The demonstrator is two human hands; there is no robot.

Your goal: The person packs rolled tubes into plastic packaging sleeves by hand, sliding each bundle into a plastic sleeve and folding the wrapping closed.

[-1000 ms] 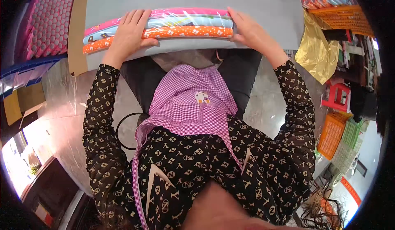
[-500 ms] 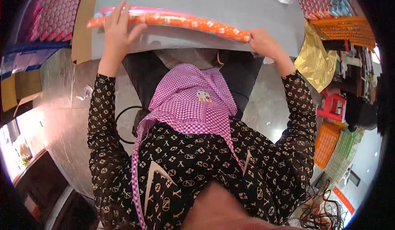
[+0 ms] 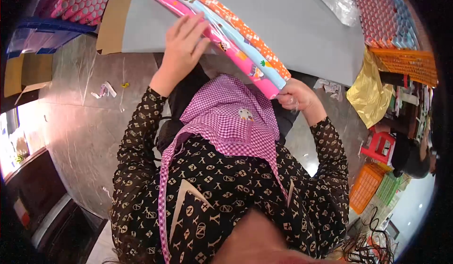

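Three wrapped rolls lie side by side in clear film: a pink roll [image 3: 236,56], a light blue roll [image 3: 240,39] and an orange dotted roll [image 3: 252,36]. The bundle slants from upper left down to the right, its lower end over the table's near edge. My left hand [image 3: 185,46] has its fingers spread, with the fingertips against the pink roll. My right hand [image 3: 299,96] is closed at the lower right end of the bundle, gripping the film there.
Grey table top [image 3: 311,42] with clear plastic film [image 3: 337,2] at its far right. Stacked rolls stand left and right. An orange crate [image 3: 410,65], gold sheet [image 3: 370,94] and red stool [image 3: 379,146] are on the right. Part of another person [image 3: 420,157] shows at far right.
The bundle has turned from nearly level to a steep slant, its right end nearer my body, and the pink roll now lies nearest me. Both hands moved with it; my right hand closed on its end.
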